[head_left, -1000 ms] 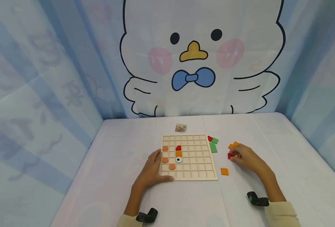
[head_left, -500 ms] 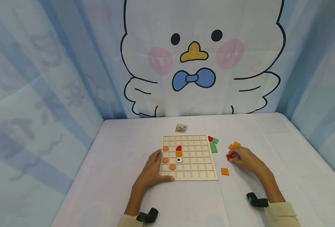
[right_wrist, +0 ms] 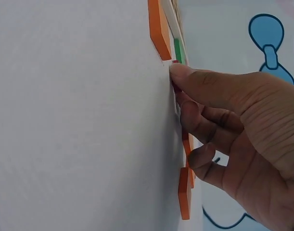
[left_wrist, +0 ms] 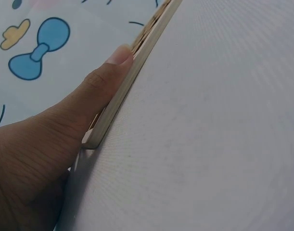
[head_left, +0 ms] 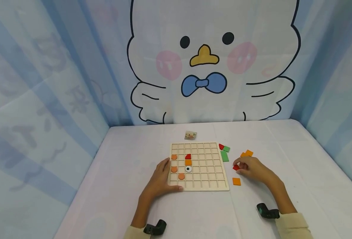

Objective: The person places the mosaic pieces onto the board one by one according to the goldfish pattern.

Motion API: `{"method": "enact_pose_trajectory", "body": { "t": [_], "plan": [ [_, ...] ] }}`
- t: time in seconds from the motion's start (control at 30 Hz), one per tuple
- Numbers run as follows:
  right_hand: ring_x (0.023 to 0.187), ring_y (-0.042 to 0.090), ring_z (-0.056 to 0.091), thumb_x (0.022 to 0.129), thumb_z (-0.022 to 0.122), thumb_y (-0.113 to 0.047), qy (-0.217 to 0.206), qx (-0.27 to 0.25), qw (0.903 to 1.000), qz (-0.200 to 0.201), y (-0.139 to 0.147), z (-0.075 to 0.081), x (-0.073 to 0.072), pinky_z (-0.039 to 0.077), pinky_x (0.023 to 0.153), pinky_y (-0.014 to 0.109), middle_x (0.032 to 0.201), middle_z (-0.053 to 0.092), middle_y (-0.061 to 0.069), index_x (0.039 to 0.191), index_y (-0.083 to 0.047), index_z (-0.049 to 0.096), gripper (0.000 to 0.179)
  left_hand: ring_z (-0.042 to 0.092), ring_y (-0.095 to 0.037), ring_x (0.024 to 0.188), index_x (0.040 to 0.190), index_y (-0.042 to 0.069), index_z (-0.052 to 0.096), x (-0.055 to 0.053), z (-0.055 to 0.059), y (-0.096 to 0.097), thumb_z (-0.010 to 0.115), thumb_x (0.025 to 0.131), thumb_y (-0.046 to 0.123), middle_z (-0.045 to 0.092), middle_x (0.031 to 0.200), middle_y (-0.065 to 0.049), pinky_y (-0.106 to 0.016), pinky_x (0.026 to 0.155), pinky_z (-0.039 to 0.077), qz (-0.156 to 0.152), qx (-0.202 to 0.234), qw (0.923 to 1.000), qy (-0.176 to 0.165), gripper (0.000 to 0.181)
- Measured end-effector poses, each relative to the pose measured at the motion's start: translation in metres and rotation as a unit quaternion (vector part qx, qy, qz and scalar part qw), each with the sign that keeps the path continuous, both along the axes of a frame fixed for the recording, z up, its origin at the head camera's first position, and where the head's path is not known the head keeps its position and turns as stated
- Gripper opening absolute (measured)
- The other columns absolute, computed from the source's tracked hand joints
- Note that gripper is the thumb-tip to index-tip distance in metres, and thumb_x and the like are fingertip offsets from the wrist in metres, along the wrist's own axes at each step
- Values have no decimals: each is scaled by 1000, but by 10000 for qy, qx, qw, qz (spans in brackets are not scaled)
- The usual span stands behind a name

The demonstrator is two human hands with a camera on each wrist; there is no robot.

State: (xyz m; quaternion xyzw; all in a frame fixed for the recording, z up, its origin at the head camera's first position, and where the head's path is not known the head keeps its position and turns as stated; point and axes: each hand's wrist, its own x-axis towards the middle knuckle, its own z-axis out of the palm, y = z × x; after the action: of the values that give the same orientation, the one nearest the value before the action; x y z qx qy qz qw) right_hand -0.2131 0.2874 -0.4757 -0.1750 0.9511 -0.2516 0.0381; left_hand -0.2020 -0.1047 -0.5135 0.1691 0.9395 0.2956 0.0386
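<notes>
My left hand (head_left: 158, 181) rests against the near left corner of a pale wooden grid board (head_left: 207, 173), fingers along its left side. Its thumb lies straight along the front edge, as the left wrist view also shows. Three orange discs (head_left: 181, 176), a red rounded tile (head_left: 188, 156), an orange square tile (head_left: 188, 162) and a white disc with a black dot (head_left: 188, 169) sit in the grid. To the right of the board, my right hand (head_left: 255, 170) pinches a small red tile (head_left: 236, 168) between thumb and fingers, low over the table; the fingers partly cover it.
Beside the board's right edge lie green tiles (head_left: 225, 156) and another red tile (head_left: 221, 146). An orange square (head_left: 237, 181) lies nearer the front, and more orange tiles (head_left: 248, 153) lie beyond the right hand. A small patterned card (head_left: 190, 135) is behind the board.
My right hand has slid left toward the board with the red tile, away from the orange tiles behind it. The left hand and the board stay where they were.
</notes>
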Motion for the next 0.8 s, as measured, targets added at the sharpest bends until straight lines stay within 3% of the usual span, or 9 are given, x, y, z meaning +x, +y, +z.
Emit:
{"method": "enact_pose_trajectory", "body": {
  "t": [0.17, 0.33, 0.43, 0.6, 0.8],
  "plan": [
    [75, 12, 50, 83, 77, -11, -132, -81, 9999, -44, -2, 1, -2, 46, 64, 19, 79, 58, -3, 99, -3, 69, 20, 19, -26, 149, 156, 6, 17, 0, 2, 0, 77, 63, 71, 15, 163, -9, -47, 118, 29, 8, 81, 10000, -12, 129],
    [73, 12, 50, 82, 78, -16, -288, -74, 9993, -243, -4, 0, -3, 46, 62, 18, 76, 57, -3, 90, -6, 66, 17, 19, -26, 149, 156, 7, 17, 1, 2, 0, 77, 63, 71, 15, 163, -8, -47, 118, 30, 13, 67, 10000, -58, 128],
    [74, 12, 50, 82, 78, -18, -273, -97, 9993, -223, -5, -1, -2, 46, 63, 18, 77, 56, -3, 96, -7, 67, 20, 19, -27, 149, 156, 7, 18, 2, 2, 0, 77, 63, 71, 16, 163, -8, -47, 118, 30, 1, 82, 10000, -46, 128],
    [76, 10, 49, 84, 76, -13, -1, -79, 9998, 176, -6, -2, -2, 46, 65, 19, 82, 56, -5, 110, -9, 70, 27, 20, -28, 149, 156, 6, 19, 3, 3, 0, 78, 63, 70, 17, 162, -10, -48, 118, 30, -20, 114, 9999, -5, 127],
    [71, 9, 49, 81, 80, -20, 46, -156, 9999, 17, -7, -4, -4, 45, 62, 19, 76, 57, -5, 97, -7, 70, 23, 21, -28, 148, 156, 5, 18, 2, 4, 0, 78, 64, 69, 17, 162, -10, -47, 118, 29, -30, 53, 10000, 40, 126]
  ]
}}
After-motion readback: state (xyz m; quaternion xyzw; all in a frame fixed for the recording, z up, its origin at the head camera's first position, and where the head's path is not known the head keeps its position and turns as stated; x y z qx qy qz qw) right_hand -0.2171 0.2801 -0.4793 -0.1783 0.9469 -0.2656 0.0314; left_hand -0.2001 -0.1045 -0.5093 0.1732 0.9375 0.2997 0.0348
